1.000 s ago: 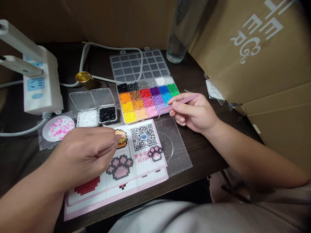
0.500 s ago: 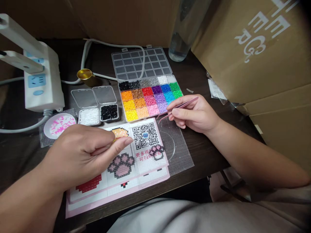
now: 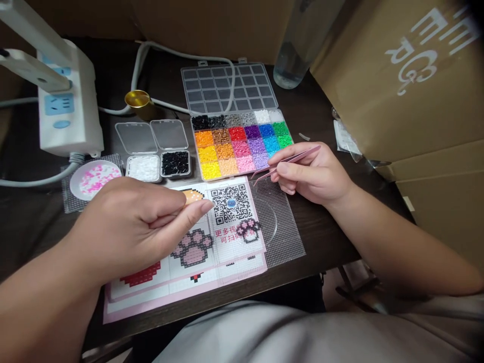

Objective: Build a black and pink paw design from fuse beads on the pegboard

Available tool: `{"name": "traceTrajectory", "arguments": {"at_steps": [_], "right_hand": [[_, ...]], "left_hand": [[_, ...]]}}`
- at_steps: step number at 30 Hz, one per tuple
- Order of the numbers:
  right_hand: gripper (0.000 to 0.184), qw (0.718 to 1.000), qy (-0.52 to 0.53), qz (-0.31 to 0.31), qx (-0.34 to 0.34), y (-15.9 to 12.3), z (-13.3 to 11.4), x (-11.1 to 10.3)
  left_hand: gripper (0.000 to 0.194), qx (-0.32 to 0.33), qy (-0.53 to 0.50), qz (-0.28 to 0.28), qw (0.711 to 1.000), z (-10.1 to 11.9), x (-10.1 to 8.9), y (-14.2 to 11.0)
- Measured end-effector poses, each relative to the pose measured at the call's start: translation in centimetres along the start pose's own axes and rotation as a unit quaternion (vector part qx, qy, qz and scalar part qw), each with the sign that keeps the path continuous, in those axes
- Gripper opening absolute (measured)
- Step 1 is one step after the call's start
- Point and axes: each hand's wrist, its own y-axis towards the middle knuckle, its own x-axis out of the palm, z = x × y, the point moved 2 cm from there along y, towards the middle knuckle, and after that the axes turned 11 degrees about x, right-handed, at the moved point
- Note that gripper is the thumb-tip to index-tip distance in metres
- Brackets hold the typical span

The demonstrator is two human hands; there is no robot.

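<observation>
- We log the left hand: fingers curled, thumb pressed against them; we cannot tell if it pinches anything.
- We count two small clear plastic boxes, one of white beads, one of black beads.
- One small black-and-pink bead paw, pale-centred, near the printed white sheet's right edge.
- One pair of slim pink tweezers, tips apart, pinched in the right hand.

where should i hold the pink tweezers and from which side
Probably best around the middle of the pink tweezers, coming from the right, as the right hand does, pinching both arms together. They slant with their bent tips toward the left and apart, so squeezing there should close the tips while leaving them clear and in sight.
</observation>
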Motion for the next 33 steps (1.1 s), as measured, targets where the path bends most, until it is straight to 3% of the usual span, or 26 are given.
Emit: {"name": "traceTrajectory", "arguments": {"at_steps": [4,13,33], "right_hand": [[0.021,1.000,-0.010,0.001,-0.003,-0.07,0.02,0.07],[0.019,1.000,-0.023,0.004,-0.005,-0.14,-0.03,0.10],[0.021,0.999,-0.039,0.003,-0.010,-0.20,0.06,-0.03]], "left_hand": [[0.058,-0.024,-0.012,-0.008,1.000,0.03,0.12,-0.04],[0.056,-0.002,-0.005,-0.001,1.000,-0.06,0.12,-0.14],[0.052,-0.040,0.002,0.003,0.999,0.22,-0.02,-0.41]]}}
